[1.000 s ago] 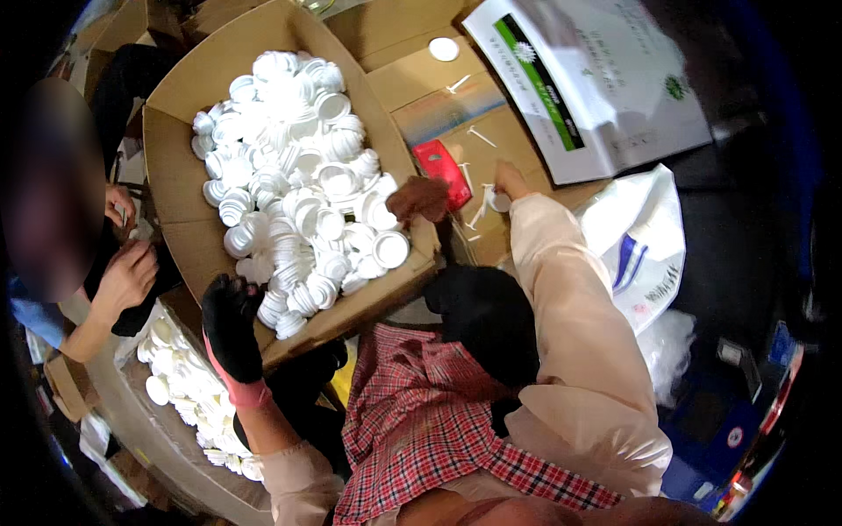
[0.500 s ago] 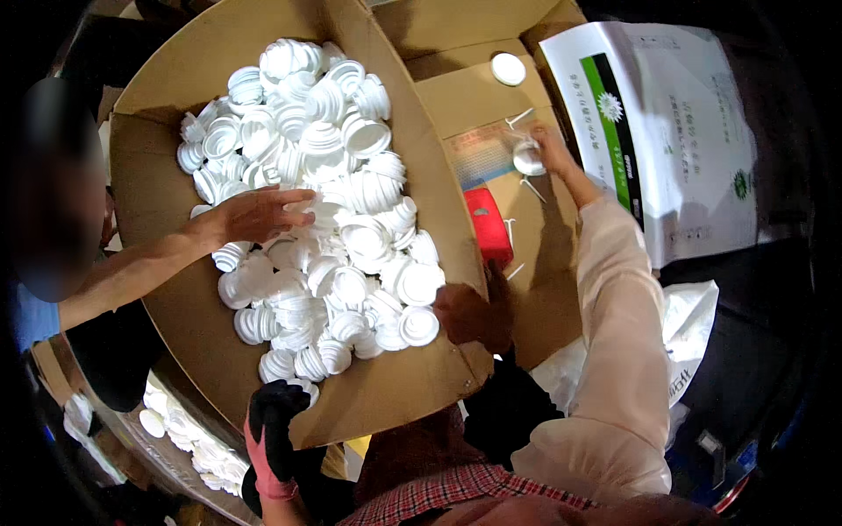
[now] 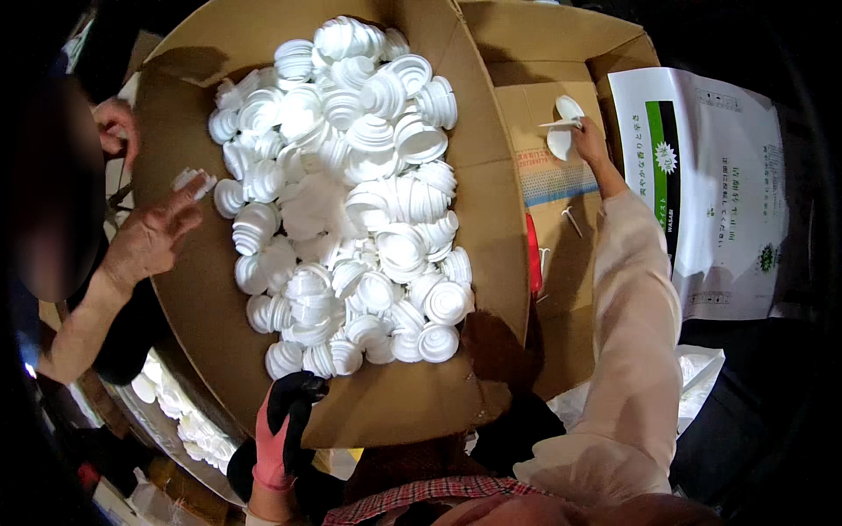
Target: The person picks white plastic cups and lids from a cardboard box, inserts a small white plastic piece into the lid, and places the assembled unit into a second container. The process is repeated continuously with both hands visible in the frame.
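My left hand point(image 3: 289, 416), in a pink and black glove, is closed at the near edge of a large cardboard box point(image 3: 421, 386). A sliver of white shows by its fingertips; what they hold is mostly hidden. Ribbed white plastic caps point(image 3: 377, 289) are heaped inside that box. My bare right hand point(image 3: 592, 147) reaches over a second cardboard box point(image 3: 561, 307) on the right, pinching a thin white plastic stick point(image 3: 554, 124). A white disc point(image 3: 560, 143) sits just below the stick, against my fingers; I cannot tell whether it is held too. Another white disc point(image 3: 568, 107) lies beyond.
At the left a co-worker's hand point(image 3: 153, 237) holds small white pieces point(image 3: 195, 182). T-shaped white pieces point(image 3: 573, 221) and a partly hidden red object point(image 3: 532, 254) lie in the right box. White printed sheeting point(image 3: 719, 193) covers its right side. More white pieces point(image 3: 189, 421) fill a container lower left.
The view has shifted. My right hand now pinches a white stick, where before it had a round white piece. The co-worker's hand has withdrawn left from the heap with white pieces.
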Demonstrator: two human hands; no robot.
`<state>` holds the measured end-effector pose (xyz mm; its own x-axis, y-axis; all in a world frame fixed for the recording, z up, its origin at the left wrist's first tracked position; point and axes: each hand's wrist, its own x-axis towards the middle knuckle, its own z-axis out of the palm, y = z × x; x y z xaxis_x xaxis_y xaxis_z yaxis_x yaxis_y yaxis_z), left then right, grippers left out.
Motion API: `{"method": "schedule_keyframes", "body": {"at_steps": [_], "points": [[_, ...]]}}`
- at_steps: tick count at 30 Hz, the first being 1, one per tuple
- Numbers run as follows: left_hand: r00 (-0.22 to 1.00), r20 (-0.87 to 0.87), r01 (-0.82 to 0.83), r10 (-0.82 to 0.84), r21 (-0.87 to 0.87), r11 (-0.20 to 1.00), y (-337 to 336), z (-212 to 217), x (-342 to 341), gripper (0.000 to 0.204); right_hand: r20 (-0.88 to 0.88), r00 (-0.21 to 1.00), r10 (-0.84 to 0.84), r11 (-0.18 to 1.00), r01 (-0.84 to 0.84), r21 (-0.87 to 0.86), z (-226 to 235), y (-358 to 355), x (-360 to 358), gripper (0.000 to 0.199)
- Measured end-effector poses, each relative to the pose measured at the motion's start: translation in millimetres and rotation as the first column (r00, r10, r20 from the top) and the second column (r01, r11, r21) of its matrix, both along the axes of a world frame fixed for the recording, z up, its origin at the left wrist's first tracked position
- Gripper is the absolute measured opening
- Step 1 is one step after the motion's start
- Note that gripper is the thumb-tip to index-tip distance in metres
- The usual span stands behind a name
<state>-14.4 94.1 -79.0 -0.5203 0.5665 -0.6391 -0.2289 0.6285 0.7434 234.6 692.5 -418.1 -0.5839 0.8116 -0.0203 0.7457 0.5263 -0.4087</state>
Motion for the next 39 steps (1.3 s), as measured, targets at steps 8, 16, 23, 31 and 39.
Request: {"method": "schedule_keyframes", "body": {"at_steps": [8, 16, 23, 31, 39], "points": [[0.998, 0.052, -0.050, 0.043, 0.139, 0.989, -58.7, 47.9, 37.5, 0.030, -0.526, 0.809, 0.262, 0.865, -0.438, -0.243, 315.7, -233.7, -10.0, 0.037], [0.981, -0.156, -0.038, 0.119, 0.442, 0.896, -100.6, 24.7, 39.8, 0.024, -0.443, 0.689, 0.574, 0.625, -0.718, -0.306, 318.8, -409.1, -61.5, 0.027], [0.957, 0.288, -0.231, 0.025, 0.711, 0.665, -106.2, 38.2, 47.7, 0.047, -0.766, 0.636, 0.089, 0.470, -0.705, -0.531, 370.6, -518.0, -113.6, 0.042], [0.962, -0.186, -0.044, 0.200, 0.616, 0.786, -109.5, 8.5, 46.9, 0.036, -0.742, 0.664, 0.089, 0.923, -0.334, -0.188, 415.5, -567.9, -72.4, 0.010], [0.942, -0.130, -0.082, 0.311, 0.806, 0.586, -146.1, -10.3, 60.6, 0.039, -0.916, 0.214, -0.339, 0.923, 0.263, -0.280, 446.8, -474.4, 68.5, 0.012]]}}
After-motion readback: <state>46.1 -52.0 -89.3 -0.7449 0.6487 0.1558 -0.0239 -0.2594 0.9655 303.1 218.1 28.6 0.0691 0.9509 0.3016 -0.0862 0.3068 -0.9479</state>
